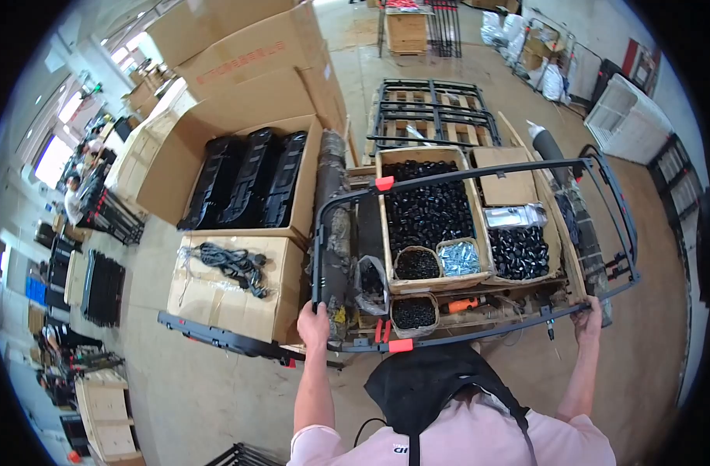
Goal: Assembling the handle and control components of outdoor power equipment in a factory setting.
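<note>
A black metal frame (483, 171) stretches from the centre of the frame to the right, over the parts below it. At upper left gapes an open carton (311, 186) of long black mouldings (255, 177); mid-left sits a taped carton (215, 311) with a coiled black cable (232, 264) on top. A shallow box (485, 233) of small black pieces (425, 198) stands near the centre. The left hand (314, 326), lower centre, has its fingers closed round the frame's near left corner; the right hand (589, 320), lower right, grips its near bar. Smaller still, an orange tool (464, 304) lies between them, and a red clip (401, 346) sits on that bar.
</note>
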`<state>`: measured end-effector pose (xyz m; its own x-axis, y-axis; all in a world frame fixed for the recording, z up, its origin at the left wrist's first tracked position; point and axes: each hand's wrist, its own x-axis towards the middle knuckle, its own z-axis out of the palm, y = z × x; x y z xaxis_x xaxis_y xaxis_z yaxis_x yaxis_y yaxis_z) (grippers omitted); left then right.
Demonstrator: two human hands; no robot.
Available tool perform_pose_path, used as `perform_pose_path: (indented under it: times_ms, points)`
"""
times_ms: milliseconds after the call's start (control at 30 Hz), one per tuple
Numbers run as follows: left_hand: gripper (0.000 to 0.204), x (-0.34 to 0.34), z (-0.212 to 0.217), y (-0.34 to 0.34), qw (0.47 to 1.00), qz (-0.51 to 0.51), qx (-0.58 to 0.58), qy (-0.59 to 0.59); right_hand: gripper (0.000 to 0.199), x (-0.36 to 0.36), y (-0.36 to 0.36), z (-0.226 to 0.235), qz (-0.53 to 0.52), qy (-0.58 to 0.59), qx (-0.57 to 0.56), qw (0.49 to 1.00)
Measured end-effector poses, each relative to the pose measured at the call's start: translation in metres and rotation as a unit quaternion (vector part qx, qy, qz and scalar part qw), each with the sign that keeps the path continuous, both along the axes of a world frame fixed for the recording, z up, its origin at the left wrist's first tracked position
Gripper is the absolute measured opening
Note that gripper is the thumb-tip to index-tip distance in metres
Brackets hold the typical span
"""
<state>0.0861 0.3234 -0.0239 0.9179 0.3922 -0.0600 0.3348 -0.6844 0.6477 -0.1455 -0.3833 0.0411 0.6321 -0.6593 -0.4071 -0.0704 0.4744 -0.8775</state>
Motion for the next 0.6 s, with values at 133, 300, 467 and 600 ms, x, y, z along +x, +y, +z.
perform_pose_path:
  times_ms: [133,300,467,600]
  points:
    - [0.042,-0.006,-0.033,0.014,0.986,-0.024,0.16,-0.044,0.023,0.016,0.035,-0.004,0.002,0.044,0.041,0.998]
    - [0.046,-0.016,-0.038,0.007,0.989,-0.021,0.144,0.005,0.024,0.017,0.012,-0.076,0.01,0.065,0.177,0.982]
    - [0.049,-0.009,-0.049,0.005,0.974,-0.036,0.224,0.014,0.022,-0.001,-0.002,-0.093,-0.006,0.039,0.229,0.973]
    - [0.055,-0.001,-0.041,-0.007,0.97,-0.029,0.236,0.053,0.017,-0.006,-0.024,-0.08,0.201,0.265,-0.077,0.94]
